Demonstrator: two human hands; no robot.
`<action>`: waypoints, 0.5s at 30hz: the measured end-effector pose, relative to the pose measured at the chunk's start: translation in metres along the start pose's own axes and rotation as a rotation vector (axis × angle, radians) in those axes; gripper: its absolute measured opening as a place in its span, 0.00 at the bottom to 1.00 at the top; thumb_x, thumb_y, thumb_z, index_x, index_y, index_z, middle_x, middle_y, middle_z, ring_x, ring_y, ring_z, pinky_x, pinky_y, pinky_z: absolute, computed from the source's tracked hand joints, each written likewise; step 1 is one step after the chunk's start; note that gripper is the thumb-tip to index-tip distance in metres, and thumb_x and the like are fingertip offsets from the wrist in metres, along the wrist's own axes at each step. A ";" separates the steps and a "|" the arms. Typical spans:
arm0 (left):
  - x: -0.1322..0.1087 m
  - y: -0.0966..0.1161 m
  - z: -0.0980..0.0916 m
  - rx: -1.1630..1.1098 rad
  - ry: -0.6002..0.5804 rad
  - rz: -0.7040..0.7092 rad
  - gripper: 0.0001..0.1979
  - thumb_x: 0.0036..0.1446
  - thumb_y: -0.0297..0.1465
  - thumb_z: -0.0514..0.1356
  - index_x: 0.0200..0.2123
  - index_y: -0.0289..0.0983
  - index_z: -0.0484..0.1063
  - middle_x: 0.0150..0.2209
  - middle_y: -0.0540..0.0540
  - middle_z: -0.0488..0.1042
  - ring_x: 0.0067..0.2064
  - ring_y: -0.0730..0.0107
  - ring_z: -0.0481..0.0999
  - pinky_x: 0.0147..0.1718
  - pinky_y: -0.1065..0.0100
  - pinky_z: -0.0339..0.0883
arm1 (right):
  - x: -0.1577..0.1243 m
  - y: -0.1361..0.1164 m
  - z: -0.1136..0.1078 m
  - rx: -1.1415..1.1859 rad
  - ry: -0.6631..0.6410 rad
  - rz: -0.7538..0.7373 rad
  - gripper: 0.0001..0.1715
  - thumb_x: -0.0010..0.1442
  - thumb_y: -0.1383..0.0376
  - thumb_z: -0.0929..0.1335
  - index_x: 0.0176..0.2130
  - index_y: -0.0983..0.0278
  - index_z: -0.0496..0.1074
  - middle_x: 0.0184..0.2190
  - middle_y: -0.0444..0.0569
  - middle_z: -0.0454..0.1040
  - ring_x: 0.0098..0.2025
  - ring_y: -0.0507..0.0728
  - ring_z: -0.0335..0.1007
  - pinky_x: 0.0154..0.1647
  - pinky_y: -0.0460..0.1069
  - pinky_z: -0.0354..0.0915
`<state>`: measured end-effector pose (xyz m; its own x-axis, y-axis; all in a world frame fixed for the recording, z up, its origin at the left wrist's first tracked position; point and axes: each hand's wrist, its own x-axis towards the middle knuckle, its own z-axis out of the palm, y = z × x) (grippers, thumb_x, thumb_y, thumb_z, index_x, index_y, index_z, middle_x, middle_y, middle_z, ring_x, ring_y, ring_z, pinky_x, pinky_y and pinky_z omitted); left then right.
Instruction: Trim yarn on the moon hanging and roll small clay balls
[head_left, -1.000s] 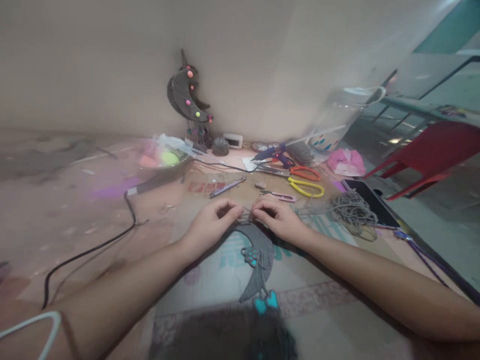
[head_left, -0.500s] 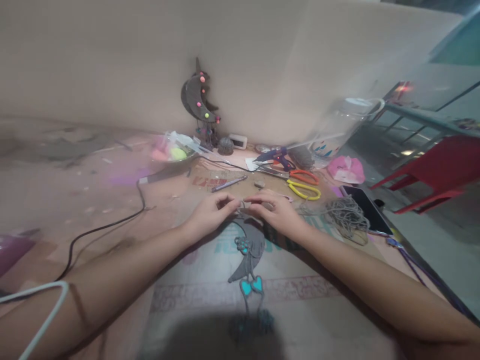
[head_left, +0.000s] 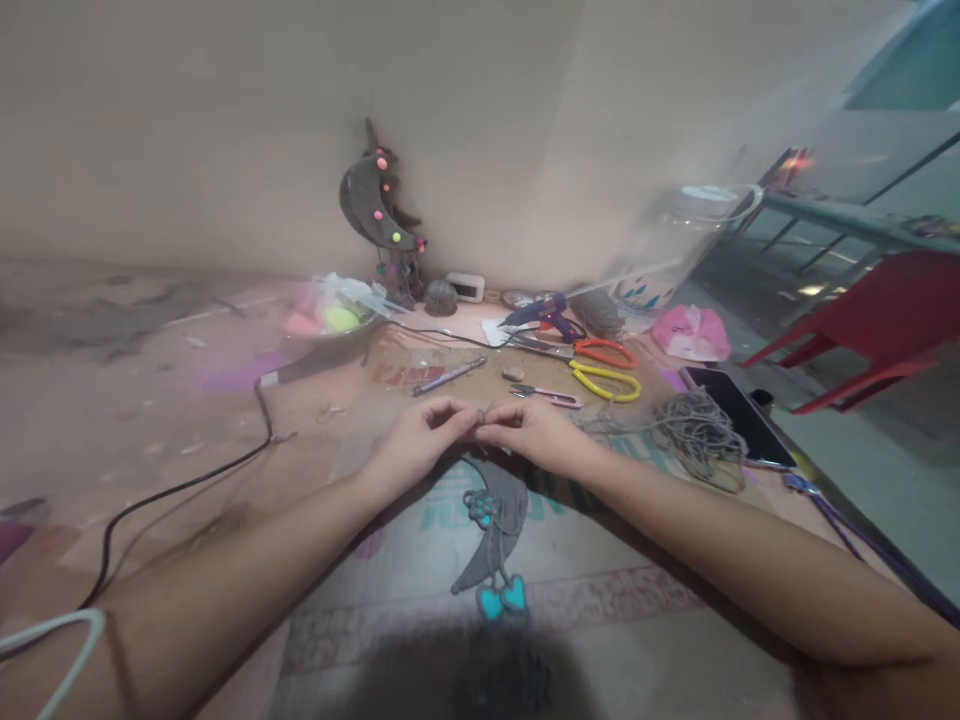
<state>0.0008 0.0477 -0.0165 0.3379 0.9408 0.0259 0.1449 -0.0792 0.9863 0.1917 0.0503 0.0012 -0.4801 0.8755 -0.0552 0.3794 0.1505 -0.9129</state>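
Observation:
A grey crescent-moon ornament (head_left: 501, 510) wrapped in cord lies flat in front of me, with a small flower piece and two turquoise hearts (head_left: 502, 598) hanging at its lower tip. My left hand (head_left: 420, 440) and my right hand (head_left: 536, 432) meet at the ornament's top tip, fingertips pinched together on the grey cord there. The cord runs right to a loose grey cord pile (head_left: 694, 428). What sits between the fingertips is too small to see clearly.
Yellow scissors (head_left: 607, 380), orange scissors (head_left: 604, 350), a blue glue gun (head_left: 541, 312), pink snips (head_left: 551, 396) and a pen (head_left: 448, 376) lie behind my hands. A finished moon ornament (head_left: 375, 205) leans on the wall. A phone (head_left: 735, 412), black cable (head_left: 187, 480), red chair (head_left: 870, 325).
My two hands have drawn closer until the fingertips touch at the moon's top tip. The camera view has shifted slightly; the ornament stays flat on the mat.

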 end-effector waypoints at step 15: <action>-0.006 -0.006 0.000 0.164 0.006 0.140 0.14 0.57 0.41 0.64 0.43 0.41 0.80 0.44 0.45 0.79 0.48 0.60 0.76 0.50 0.61 0.68 | -0.005 -0.004 0.008 0.394 0.265 0.124 0.25 0.49 0.47 0.75 0.23 0.65 0.72 0.21 0.42 0.66 0.26 0.50 0.58 0.30 0.48 0.57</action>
<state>-0.0021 0.0426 -0.0224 0.3601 0.9188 0.1618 0.2467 -0.2611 0.9333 0.1862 0.0412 0.0014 -0.2135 0.9701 -0.1154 0.0683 -0.1030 -0.9923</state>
